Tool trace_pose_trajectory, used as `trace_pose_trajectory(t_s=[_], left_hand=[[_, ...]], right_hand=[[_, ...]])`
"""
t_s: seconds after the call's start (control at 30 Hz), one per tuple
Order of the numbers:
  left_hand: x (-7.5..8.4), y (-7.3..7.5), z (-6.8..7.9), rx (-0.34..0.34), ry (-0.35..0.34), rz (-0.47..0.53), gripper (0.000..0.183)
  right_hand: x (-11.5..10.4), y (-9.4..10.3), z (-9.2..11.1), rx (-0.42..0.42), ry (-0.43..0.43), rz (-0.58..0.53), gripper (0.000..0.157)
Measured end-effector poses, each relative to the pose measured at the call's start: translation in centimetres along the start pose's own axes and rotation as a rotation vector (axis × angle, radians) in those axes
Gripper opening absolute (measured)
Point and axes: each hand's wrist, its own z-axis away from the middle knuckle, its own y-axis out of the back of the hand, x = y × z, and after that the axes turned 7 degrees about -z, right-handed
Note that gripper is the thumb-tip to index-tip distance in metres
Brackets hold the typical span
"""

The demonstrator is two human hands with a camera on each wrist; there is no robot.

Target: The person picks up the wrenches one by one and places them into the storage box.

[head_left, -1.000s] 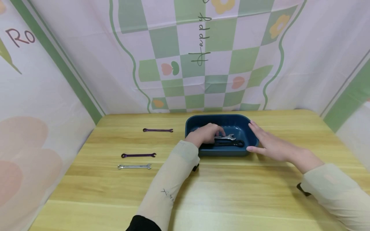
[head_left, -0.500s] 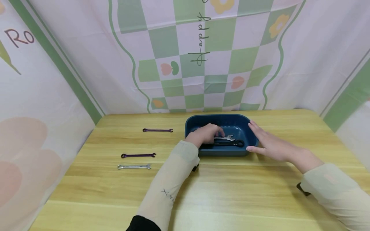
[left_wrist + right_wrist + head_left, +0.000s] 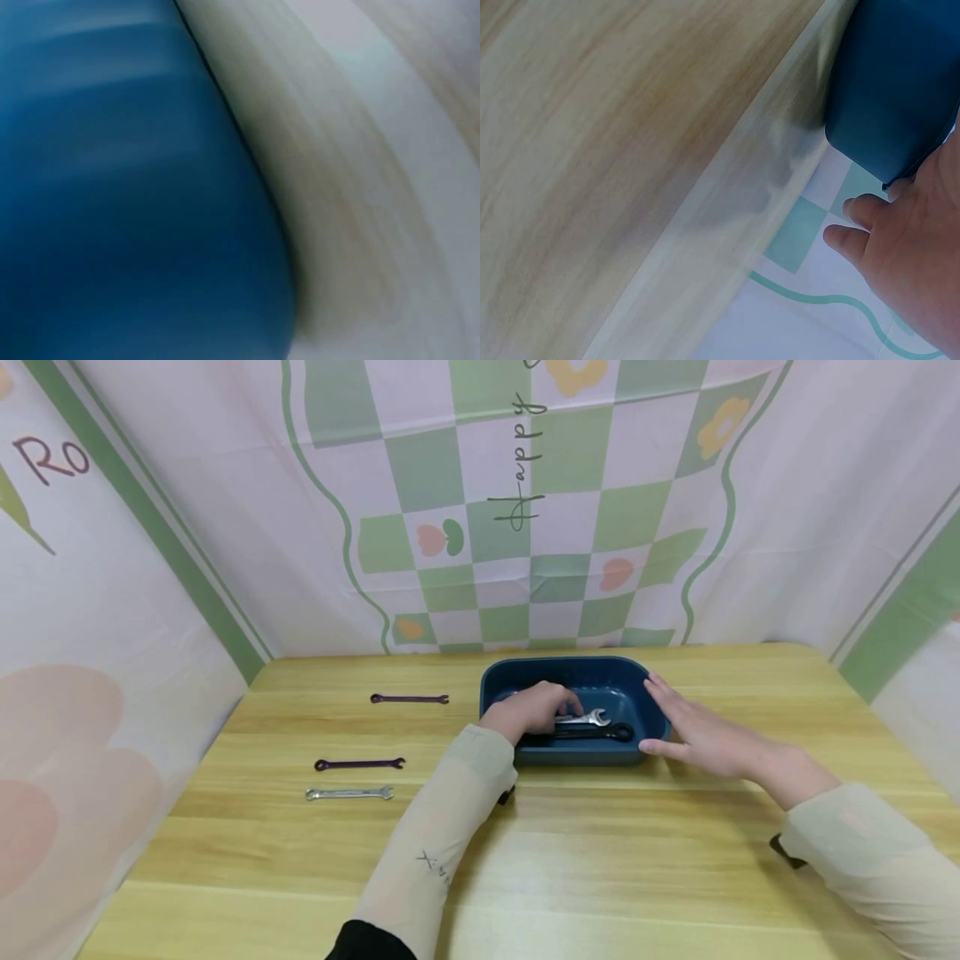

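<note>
Loose silver wrench point(image 3: 349, 793): flat on the surface point(image 3: 600, 868), left; the left sleeve point(image 3: 453, 810) lies near, and a leftward swing could sweep it aside.

Near purple wrench point(image 3: 360, 764): just beyond; same hazard.

Box point(image 3: 581, 759), blue: right of the loose wrenches; might skid if pushed sideways with poor bracing.

Right hand point(image 3: 708, 739): fingers extended, thumb spread wide, at the box's right end, gripping nothing; a slack touch would steady little.

Black wrench point(image 3: 588, 733): in the box, along its near wall; could be dragged by its neighbour.

Boxed silver wrench point(image 3: 581, 720): just beyond; smooth metal, may slip.

Left hand point(image 3: 534, 706): fingers bent over that wrench; cannot tell whether they pinch it.

Far purple wrench point(image 3: 410, 699): left of the box, well apart; slight risk.
</note>
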Motion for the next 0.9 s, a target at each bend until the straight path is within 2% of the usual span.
trace_pose_trajectory(t_s=[0.3, 0.9], left_hand=[[0.56, 0.66, 0.43, -0.025, 0.01, -0.015, 0.052], [0.72, 0.02, 0.14, -0.011, 0.062, -0.026, 0.052]], right_hand=[[-0.07, -0.03, 0.03, 0.001, -0.006, -0.012, 0.097], [0.28, -0.25, -0.03, 0.001, -0.003, -0.017, 0.098]])
